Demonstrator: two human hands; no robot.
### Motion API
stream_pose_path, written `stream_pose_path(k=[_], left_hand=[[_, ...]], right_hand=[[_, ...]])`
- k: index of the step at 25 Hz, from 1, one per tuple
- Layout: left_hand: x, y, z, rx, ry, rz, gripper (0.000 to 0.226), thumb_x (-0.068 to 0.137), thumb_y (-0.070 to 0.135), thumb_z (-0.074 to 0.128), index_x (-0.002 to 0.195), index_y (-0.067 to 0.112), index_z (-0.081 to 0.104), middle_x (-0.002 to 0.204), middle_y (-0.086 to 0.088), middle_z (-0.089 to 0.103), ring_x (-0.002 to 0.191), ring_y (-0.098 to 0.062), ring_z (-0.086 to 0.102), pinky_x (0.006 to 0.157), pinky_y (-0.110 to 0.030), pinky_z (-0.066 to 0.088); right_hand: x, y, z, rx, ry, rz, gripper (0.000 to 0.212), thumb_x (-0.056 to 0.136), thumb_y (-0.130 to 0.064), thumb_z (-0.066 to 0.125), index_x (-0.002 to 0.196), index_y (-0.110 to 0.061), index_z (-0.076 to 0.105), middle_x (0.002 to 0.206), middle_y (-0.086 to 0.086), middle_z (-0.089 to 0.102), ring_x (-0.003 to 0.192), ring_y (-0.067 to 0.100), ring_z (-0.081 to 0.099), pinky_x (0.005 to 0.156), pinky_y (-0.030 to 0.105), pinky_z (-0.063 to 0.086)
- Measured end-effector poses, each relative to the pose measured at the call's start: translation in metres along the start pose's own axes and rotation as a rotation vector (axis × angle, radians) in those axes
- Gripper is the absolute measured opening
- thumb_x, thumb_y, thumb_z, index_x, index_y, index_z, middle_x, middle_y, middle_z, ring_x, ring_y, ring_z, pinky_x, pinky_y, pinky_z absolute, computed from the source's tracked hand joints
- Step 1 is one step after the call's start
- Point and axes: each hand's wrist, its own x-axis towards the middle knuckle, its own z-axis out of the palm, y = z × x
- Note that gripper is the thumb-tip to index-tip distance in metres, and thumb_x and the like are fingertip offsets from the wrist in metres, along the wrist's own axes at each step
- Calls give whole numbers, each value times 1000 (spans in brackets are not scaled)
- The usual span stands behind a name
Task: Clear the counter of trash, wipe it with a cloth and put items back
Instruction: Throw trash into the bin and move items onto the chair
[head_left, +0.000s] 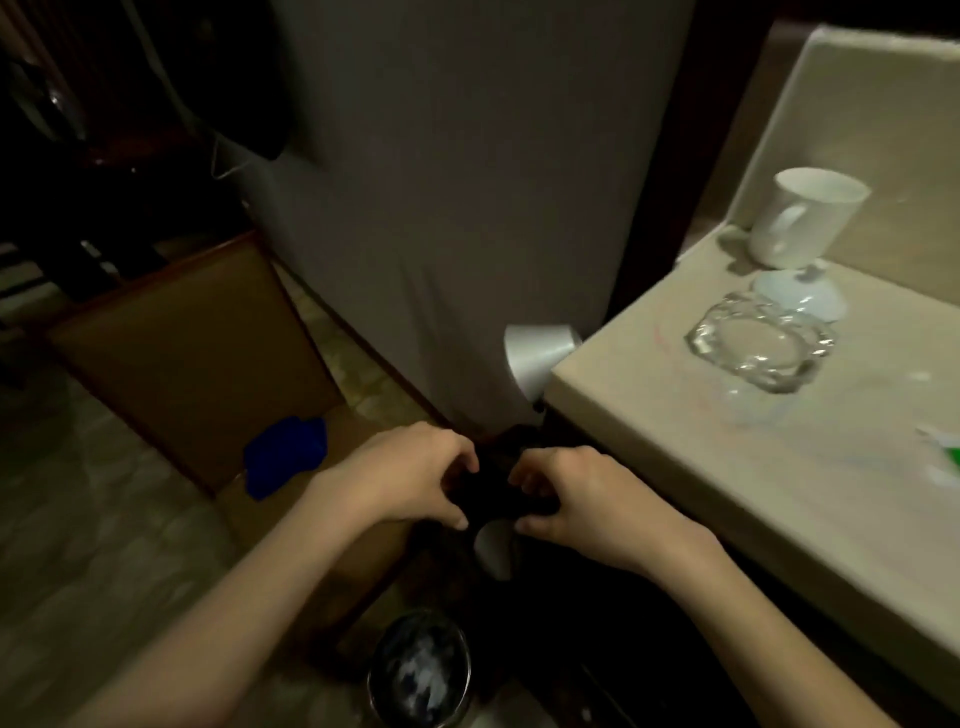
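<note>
My left hand (410, 475) and my right hand (582, 499) are close together below the left edge of the beige counter (701, 499). Both have curled fingers that pinch a dark thing (493, 488) held between them; it is too dim to tell what it is. On the counter stand a white mug (805, 218), a white lid (800, 296) and a glass ashtray (763, 343). A green and white wrapper (943, 457) lies at the right edge. A blue cloth (285, 457) lies on a brown surface to the left. A round bin (421, 670) with pale trash in it stands on the floor below my arms.
A grey panel (467, 182) rises behind my hands, with a silver knob (540, 358) beside the counter corner. A second pale round piece (493, 553) shows just under my hands. A brown chair seat (197, 353) stands at the left, with dark furniture behind it.
</note>
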Motion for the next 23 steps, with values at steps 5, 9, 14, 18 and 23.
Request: stream_pose_path(k=[5,9,14,18,23], left_hand=[[18,70,-79,22,94,194,52,71,45,79,117,37,57,114,17,60,104,-4,57,92,-31,50],[50,134,-116,44,66,387,49,74,44,78,118,37,57,114,19,58,99,0,57,91,-29,52],[92,221,-124,114,11,630,49,76,39,78,119,30,57,116,14,60,100,-3,58,90,-26,52],[113,292,-117,179,-32,786,47,75,38,78,117,29,59,115,13,62,97,-3,60,87,-27,52],[128,364,-100,202,-71,918,44,74,36,79,114,27,63,114,10,65,95,-9,63,86,-30,53]], right_hand=[[-64,21,-83,-24,197,133,36,79,-37,69,113,-28,59,109,-8,64,101,14,60,85,33,49],[-118,46,-127,-3,283,313,38,82,-37,69,117,-26,58,110,-11,63,99,9,60,88,32,50],[-187,74,-140,31,415,584,37,83,-37,69,116,-24,59,112,-8,64,101,10,60,89,33,50],[-249,95,-142,33,452,779,39,83,-37,68,119,-24,60,113,-9,63,98,9,61,87,33,51],[-301,122,-142,72,495,916,37,83,-38,69,116,-24,60,110,-10,64,97,8,61,86,31,51]])
